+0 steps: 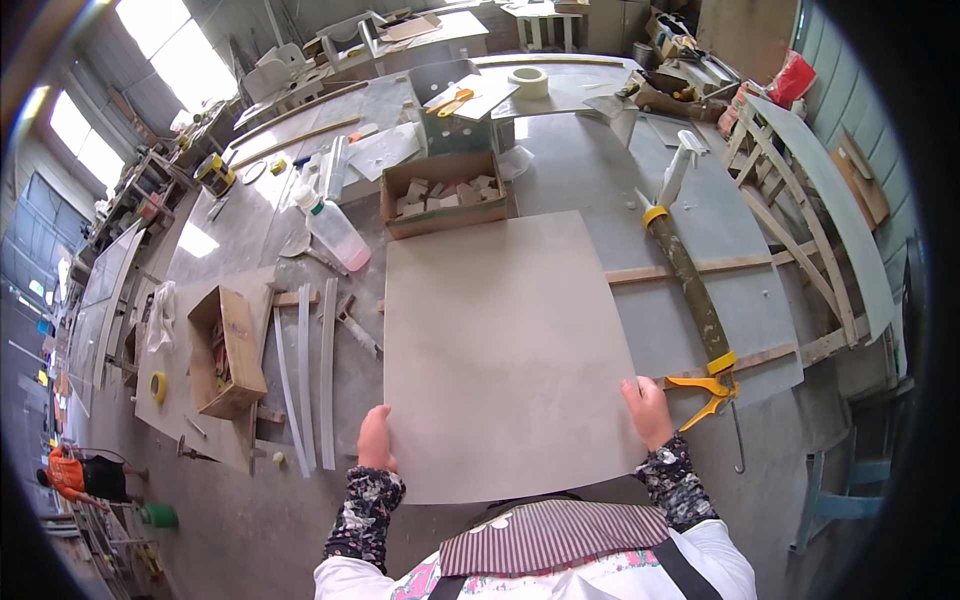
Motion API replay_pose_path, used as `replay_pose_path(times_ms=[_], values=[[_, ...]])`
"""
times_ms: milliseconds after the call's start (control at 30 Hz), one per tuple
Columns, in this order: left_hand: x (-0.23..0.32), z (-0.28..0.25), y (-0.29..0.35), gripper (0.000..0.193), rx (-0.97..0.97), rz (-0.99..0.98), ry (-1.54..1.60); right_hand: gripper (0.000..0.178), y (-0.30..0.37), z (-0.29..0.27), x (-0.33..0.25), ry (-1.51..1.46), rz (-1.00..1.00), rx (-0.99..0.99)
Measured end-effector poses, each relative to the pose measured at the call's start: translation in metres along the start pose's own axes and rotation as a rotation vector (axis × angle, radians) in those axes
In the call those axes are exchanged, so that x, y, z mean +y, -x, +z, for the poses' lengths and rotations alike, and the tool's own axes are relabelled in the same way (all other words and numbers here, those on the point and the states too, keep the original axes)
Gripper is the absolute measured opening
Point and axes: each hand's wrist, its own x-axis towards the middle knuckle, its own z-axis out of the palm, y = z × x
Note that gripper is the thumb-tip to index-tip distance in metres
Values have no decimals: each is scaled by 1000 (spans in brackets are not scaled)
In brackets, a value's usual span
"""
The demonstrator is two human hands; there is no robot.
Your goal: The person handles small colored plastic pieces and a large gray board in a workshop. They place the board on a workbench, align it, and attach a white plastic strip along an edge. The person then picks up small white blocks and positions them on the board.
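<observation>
A large, flat grey panel [505,350] lies in front of me, its near edge close to my body. My left hand [376,440] grips its left edge near the front corner, thumb side up. On the opposite edge, my right hand [648,410] holds the panel the same way; the fingers underneath are hidden. Just right of my right hand is a caulking gun [690,285] with a yellow handle and a long olive tube. Beyond the panel's far edge stands a cardboard box [445,222] holding several small pale blocks.
Left of the panel lie pale strips [328,375], a hammer [358,327] and a spray bottle [338,235] with pink liquid. Farther left is an open cardboard box [240,360]. A tape roll [528,82] sits at the back. A person in orange [75,475] is at far left.
</observation>
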Motion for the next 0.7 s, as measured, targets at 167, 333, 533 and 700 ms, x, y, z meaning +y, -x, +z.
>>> replay_pose_path(times_ms=[167,333,533,700], values=[[36,-32,0,23,-111,965,-1049,38,15,-47,-46,515,-451,31],[54,-81,23,48,-320,400,-873,45,42,-88,-56,321,-112,-229],[-16,-90,72,78,-549,488,-1299,63,83,-50,-5,474,-128,-438],[-48,-85,68,49,-315,710,-1334,49,86,-32,18,557,-118,-303]])
